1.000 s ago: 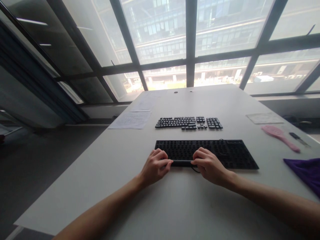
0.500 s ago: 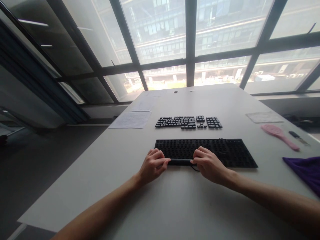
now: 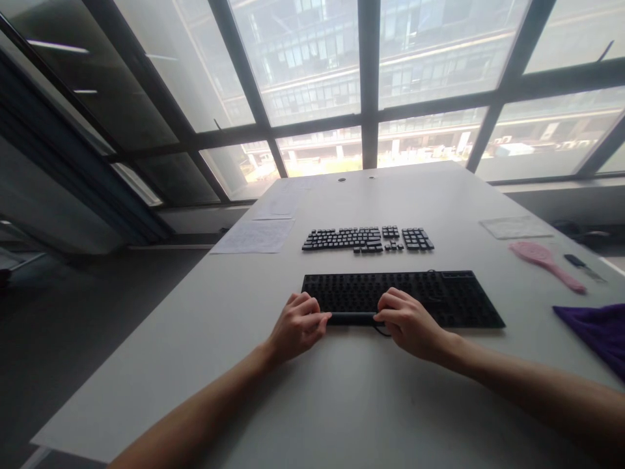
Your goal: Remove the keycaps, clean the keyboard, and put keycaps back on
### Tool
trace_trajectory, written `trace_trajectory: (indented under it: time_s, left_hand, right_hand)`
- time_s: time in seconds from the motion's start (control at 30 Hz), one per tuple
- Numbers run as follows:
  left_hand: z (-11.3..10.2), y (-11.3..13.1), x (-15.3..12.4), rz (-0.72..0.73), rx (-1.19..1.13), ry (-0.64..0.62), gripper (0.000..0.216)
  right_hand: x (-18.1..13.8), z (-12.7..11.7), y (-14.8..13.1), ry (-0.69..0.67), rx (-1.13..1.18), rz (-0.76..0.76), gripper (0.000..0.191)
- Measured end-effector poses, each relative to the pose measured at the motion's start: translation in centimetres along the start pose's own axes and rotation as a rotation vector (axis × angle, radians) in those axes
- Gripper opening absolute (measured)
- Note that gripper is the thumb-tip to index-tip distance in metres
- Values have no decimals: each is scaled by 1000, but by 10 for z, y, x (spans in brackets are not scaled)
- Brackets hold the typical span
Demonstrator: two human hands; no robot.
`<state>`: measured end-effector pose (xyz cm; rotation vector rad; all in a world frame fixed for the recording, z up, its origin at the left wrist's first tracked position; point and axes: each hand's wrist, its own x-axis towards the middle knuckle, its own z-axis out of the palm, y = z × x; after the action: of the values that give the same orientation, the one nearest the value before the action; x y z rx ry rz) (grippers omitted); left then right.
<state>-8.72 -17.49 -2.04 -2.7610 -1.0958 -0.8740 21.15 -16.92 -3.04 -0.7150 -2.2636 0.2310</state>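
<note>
So, 2 Hands, 1 Dark Bar, an End Apiece

From the head view, here you are: your left hand (image 3: pixel 297 326) pinches the dark bar (image 3: pixel 352 318) near its left end, and your right hand (image 3: pixel 407 322) does the same at the other end. Fingers curled in on both sides, thumbs in close! That 2-ended hold seems to keep the bar level, and it leaves the middle bare between your hands. The bar lies along the near edge of the black keyboard (image 3: pixel 469 303); whether it is part of it, you can't tell from here. A loop of cable (image 3: pixel 382 331) pokes out just beside your right hand.

Beyond the keyboard, look at those keycaps (image 3: pixel 342 238), set out in blocks like a keyboard's own layout, presumably so each key's place stays readable. They sit well apart from your fingers. Off to the right, the pink brush-shaped object (image 3: pixel 544 262) and purple cloth (image 3: pixel 596 332) rest out of your elbow room; papers (image 3: pixel 254 236) lie flat on the left of the white table (image 3: pixel 205 339).
</note>
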Motion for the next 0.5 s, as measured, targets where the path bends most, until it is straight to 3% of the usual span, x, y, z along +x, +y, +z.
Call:
trace_trajectory:
  time_s: [0.13, 0.23, 0.37, 0.5]
  left_hand:
    - [-3, -2, 5, -38, -27, 26, 17]
    - [-8, -9, 24, -114, -44, 70, 18]
    - [-5, -29, 76, -193, -28, 74, 19]
    - [22, -52, 133, -240, 38, -12, 14]
  right_hand:
    - [5, -5, 3, 21, 30, 42, 29]
    - [20, -14, 21, 57, -18, 138, 28]
    - [58, -20, 62, 50, -209, 274, 23]
    - [96, -14, 99, -129, -418, 338, 23]
